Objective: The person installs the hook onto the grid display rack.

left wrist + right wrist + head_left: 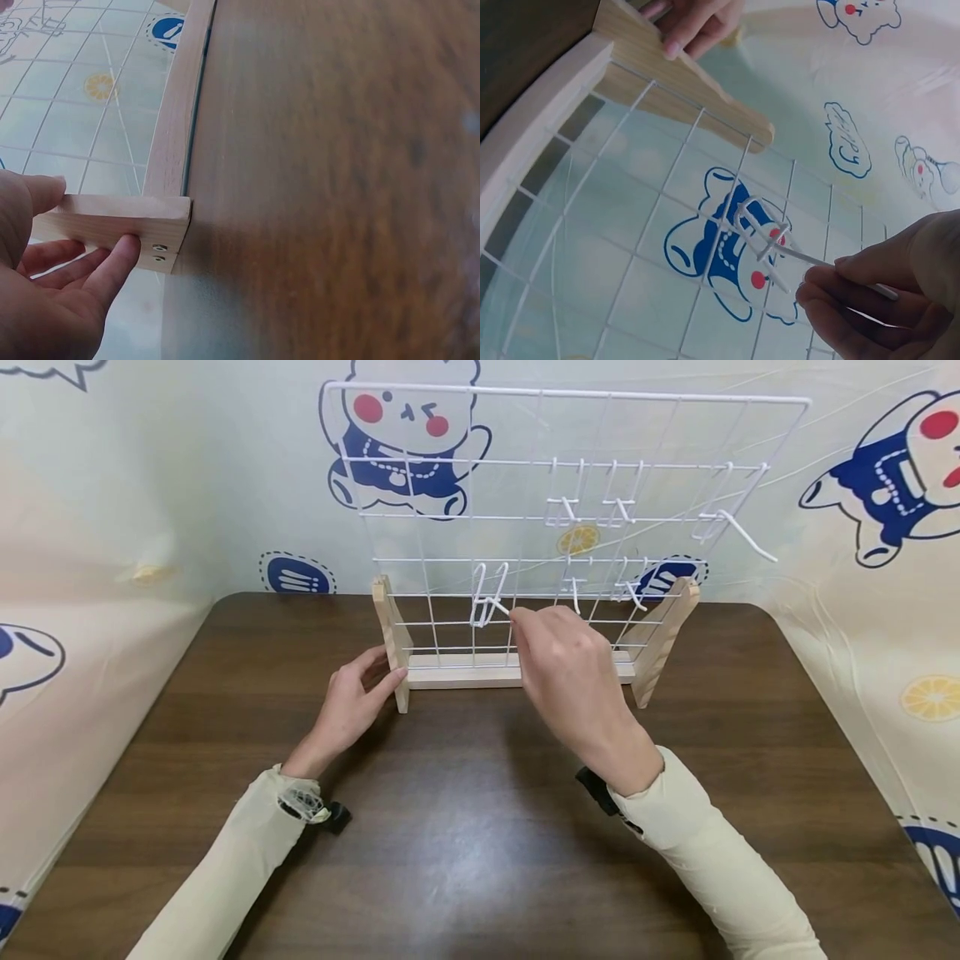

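Note:
A white wire grid rack stands upright on a wooden base, its left end panel nearest my left hand. That hand holds the panel's edge, thumb on one side and fingers against the outer face, as the left wrist view shows on the wood. My right hand pinches the prong of a white wire hook between thumb and fingers. In the right wrist view the hook's looped back lies over the grid wires; whether it is hooked onto one, I cannot tell.
Several other white hooks hang on the grid's right half, among them a long-pronged hook at the far right. The right end panel stands on the brown table. A printed cloth surrounds the table at the back and sides.

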{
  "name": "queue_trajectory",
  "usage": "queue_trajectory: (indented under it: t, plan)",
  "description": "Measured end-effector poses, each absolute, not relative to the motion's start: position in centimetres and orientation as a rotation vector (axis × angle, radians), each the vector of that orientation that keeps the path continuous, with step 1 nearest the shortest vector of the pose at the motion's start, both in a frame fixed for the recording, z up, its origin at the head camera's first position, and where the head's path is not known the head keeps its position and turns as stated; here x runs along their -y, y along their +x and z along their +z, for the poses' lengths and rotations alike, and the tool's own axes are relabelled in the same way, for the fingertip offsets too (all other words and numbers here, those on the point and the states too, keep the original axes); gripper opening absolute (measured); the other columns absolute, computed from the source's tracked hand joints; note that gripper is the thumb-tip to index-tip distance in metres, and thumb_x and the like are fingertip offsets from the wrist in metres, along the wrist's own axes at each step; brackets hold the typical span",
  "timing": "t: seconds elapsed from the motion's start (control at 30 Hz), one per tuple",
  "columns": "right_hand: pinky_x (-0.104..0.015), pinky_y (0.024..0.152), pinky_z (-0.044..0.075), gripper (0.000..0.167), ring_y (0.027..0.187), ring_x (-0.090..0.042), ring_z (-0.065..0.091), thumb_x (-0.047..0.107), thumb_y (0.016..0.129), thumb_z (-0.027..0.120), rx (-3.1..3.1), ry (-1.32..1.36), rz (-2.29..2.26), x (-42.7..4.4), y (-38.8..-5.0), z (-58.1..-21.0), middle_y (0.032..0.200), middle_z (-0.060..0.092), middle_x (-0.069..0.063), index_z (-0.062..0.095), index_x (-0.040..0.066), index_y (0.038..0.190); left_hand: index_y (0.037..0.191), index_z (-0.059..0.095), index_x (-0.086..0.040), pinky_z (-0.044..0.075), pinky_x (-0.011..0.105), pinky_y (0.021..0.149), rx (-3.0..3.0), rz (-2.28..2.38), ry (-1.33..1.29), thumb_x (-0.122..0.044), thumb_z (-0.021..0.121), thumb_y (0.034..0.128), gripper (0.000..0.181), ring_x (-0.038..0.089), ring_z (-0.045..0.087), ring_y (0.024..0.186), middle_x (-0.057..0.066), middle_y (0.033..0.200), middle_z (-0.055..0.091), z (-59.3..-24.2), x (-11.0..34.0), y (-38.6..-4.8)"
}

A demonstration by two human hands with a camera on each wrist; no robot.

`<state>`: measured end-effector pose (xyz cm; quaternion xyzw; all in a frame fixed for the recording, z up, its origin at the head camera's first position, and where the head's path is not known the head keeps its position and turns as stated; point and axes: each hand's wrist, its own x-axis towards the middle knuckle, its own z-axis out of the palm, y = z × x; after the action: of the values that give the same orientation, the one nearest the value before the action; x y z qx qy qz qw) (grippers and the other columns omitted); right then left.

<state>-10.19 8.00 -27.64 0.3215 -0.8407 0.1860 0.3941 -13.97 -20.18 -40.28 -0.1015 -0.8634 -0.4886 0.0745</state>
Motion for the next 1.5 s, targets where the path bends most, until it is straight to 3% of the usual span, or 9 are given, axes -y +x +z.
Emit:
queue_trajectory:
  t: [0.23,0.47,0.67,0.77,1.0,1.17,1.27,1.5]
  plan:
    - [-0.041,0.057,0.055,0.021,0.072,-0.030,0.064,-0.006,0.095,0.046,2.103,0.744,0.366,-7.7,-10.7,-27.0,0.068,0.063,-0.012,0.059,0.000,0.080,0.138,0.055,-0.001,0.048,0.050,0.101,2.586,-1.465,-0.308,-0.026,0.066,0.0975,0.048,0.032,0.058,0.123,0.020,0.134,0.060,-40.4,20.2,-14.1]
    - [-0.042,0.052,0.054,0.020,0.070,-0.030,0.064,-0.010,0.086,0.046,2.157,0.701,0.258,-6.7,-10.9,-27.1,0.068,0.066,-0.012,0.060,0.000,0.075,0.137,0.056,-0.002,0.048,0.049,0.102,2.582,-1.469,-0.298,-0.025,0.066,0.0974,0.047,0.032,0.058,0.123,0.020,0.133,0.060,-40.6,20.3,-14.1]
    - [-0.041,0.056,0.054,0.021,0.072,-0.029,0.063,-0.007,0.089,0.050,2.268,0.775,0.284,-6.2,-10.9,-27.8,0.067,0.063,-0.010,0.056,0.002,0.071,0.137,0.056,-0.002,0.048,0.049,0.101,2.585,-1.481,-0.294,-0.027,0.066,0.0973,0.048,0.031,0.058,0.124,0.019,0.134,0.060,-40.6,20.2,-14.1]
    - [-0.040,0.061,0.056,0.018,0.076,-0.028,0.064,-0.003,0.092,0.052,2.275,0.788,0.332,-6.2,-11.0,-28.3,0.071,0.064,-0.010,0.060,0.001,0.076,0.138,0.055,-0.002,0.048,0.049,0.101,2.589,-1.476,-0.296,-0.027,0.066,0.0973,0.049,0.032,0.058,0.124,0.019,0.135,0.060,-40.6,20.2,-14.2]
    - [-0.037,0.075,0.058,0.020,0.083,-0.029,0.066,0.000,0.095,0.056,2.210,0.819,0.418,-6.1,-11.0,-29.4,0.087,0.071,-0.015,0.070,-0.007,0.106,0.138,0.055,-0.003,0.048,0.050,0.101,2.592,-1.475,-0.283,-0.027,0.066,0.0974,0.049,0.032,0.058,0.124,0.020,0.135,0.059,-40.5,20.4,-14.1]
    - [-0.036,0.075,0.058,0.026,0.083,-0.029,0.065,0.000,0.094,0.056,2.181,0.829,0.462,-6.0,-10.8,-30.3,0.088,0.072,-0.016,0.066,-0.009,0.117,0.138,0.055,-0.002,0.047,0.050,0.102,2.587,-1.482,-0.288,-0.026,0.066,0.0974,0.048,0.033,0.057,0.124,0.019,0.135,0.059,-40.6,20.4,-14.0]
    - [-0.037,0.069,0.055,0.032,0.077,-0.028,0.064,0.001,0.094,0.056,2.138,0.817,0.487,-5.8,-10.5,-31.1,0.083,0.072,-0.014,0.064,-0.007,0.123,0.138,0.055,-0.002,0.047,0.050,0.102,2.584,-1.488,-0.293,-0.025,0.067,0.0972,0.048,0.033,0.057,0.124,0.019,0.135,0.059,-40.6,20.4,-14.1]
    - [-0.035,0.068,0.053,0.028,0.072,-0.024,0.063,0.005,0.092,0.056,2.085,0.902,0.501,-5.1,-9.1,-32.4,0.074,0.070,-0.008,0.068,0.000,0.117,0.136,0.056,-0.002,0.047,0.051,0.103,2.573,-1.493,-0.308,-0.024,0.066,0.0975,0.046,0.033,0.058,0.124,0.020,0.133,0.060,-40.8,20.3,-14.2]
